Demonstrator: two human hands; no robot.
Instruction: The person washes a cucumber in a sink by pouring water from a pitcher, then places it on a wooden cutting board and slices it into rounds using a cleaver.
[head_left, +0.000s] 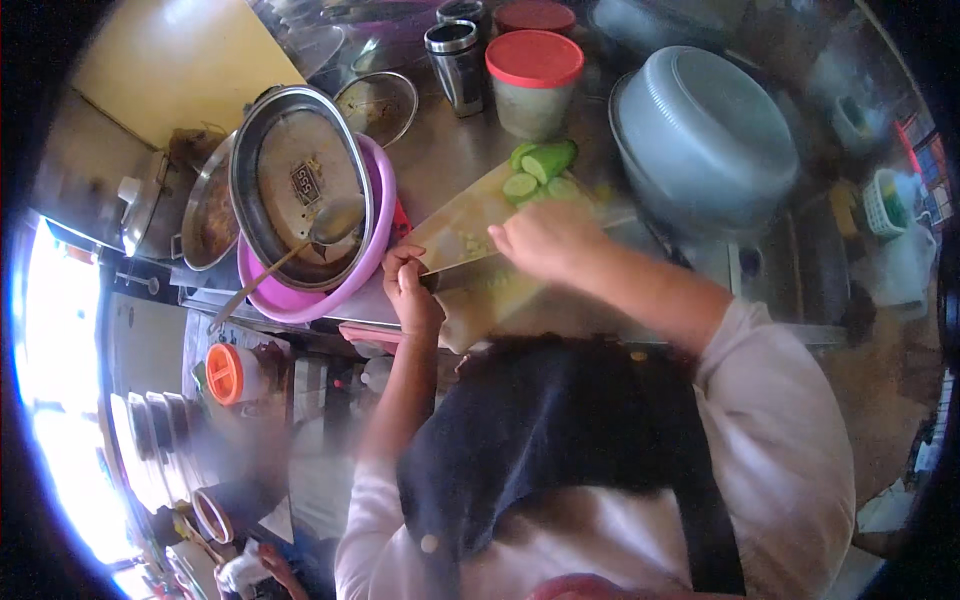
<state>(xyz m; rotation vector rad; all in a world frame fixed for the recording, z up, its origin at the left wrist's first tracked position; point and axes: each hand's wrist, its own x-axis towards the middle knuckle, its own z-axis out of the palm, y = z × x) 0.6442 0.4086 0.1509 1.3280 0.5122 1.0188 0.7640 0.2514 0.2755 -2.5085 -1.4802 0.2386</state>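
Note:
A knife (457, 277) with a shiny, broad blade lies between my two hands over a pale cutting board (461, 214). The fingers of my left hand (414, 296) are curled at its dark left end. My right hand (551, 236) is a loose fist at the blade's other end; whether it grips the knife is hidden. Just beyond my right hand, a cut green cucumber (553, 159) and several round cucumber slices (520, 187) rest at the board's far end. Small pale pieces (472, 244) are scattered on the board near the blade.
To the left, an oval metal tray (300, 274) holding a long-handled ladle (262, 281) sits on a pink basin (381, 217). Behind the board stand a red-lidded tub (534, 82) and a steel tumbler (455, 67). A large upturned grey bowl (709, 142) is at the right.

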